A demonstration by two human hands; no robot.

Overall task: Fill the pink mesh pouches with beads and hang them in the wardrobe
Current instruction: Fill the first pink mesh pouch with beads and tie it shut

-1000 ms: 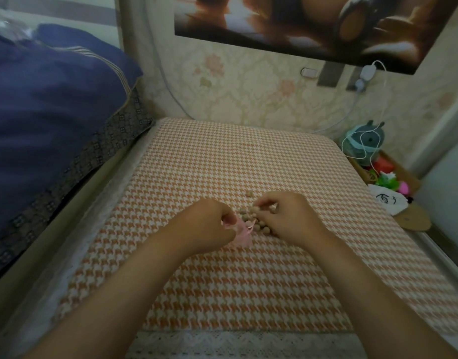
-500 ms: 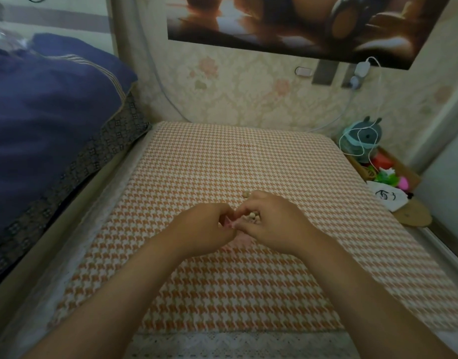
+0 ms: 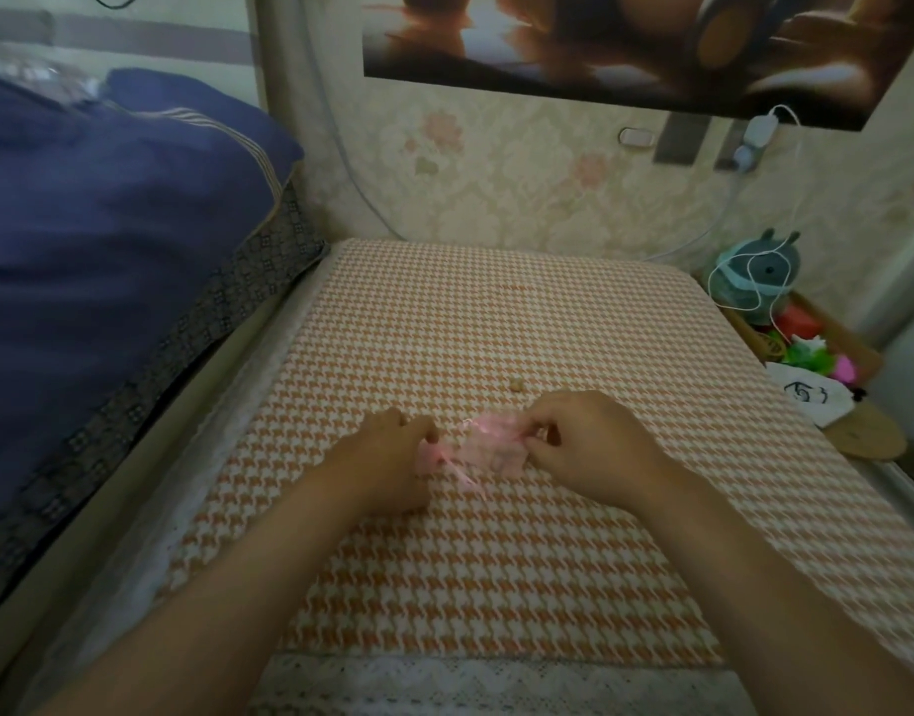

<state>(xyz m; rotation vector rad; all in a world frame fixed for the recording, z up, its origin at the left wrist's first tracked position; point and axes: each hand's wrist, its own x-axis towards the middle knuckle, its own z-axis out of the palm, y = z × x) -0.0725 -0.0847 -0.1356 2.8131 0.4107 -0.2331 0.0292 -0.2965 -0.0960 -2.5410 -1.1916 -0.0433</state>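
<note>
A pink mesh pouch (image 3: 488,447) lies stretched between my hands on the orange-and-white houndstooth table cover (image 3: 496,328). My left hand (image 3: 393,452) pinches its left end, where thin pink ribbon ends trail down. My right hand (image 3: 584,441) pinches its right end with curled fingers. One tan bead (image 3: 517,385) sits alone on the cover just beyond my right hand. Other beads are hidden under my hands or inside the pouch; I cannot tell which.
A dark blue quilt (image 3: 109,240) on a bed borders the table's left. At the right edge stand a grey-green plush toy (image 3: 760,276) with a white cable, a wooden tray of colourful items (image 3: 827,354) and a round cork coaster (image 3: 865,436). A wallpapered wall is behind.
My hands have drawn apart, stretching the pink pouch between them. The cluster of beads seen by my right hand a second ago is out of sight; one bead remains visible.
</note>
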